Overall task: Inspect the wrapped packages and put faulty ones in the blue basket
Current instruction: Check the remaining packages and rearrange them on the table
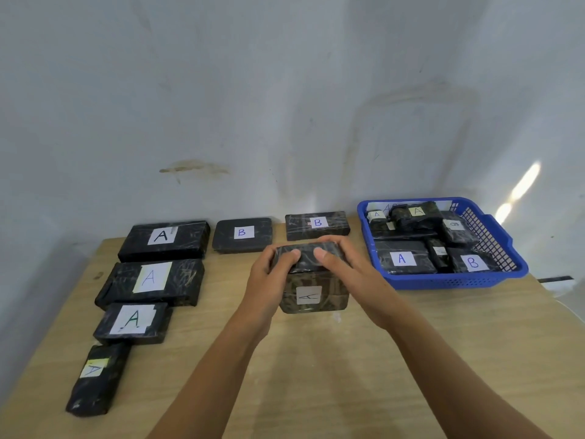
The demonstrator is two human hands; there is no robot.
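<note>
A boxy package (313,293) in dark wrap, with a white label marked A on the side facing me, stands in the middle of the wooden table (316,369). My left hand (269,274) grips its top left edge and my right hand (345,267) grips its top right edge, both thumbs lying on top. The blue basket (493,236) sits at the back right and holds several dark wrapped packages labelled A or B.
A column of dark packages labelled A runs down the left side, from one at the back (164,239) to one near the front edge (96,378). Two packages labelled B (242,234) (317,225) lie along the back by the wall.
</note>
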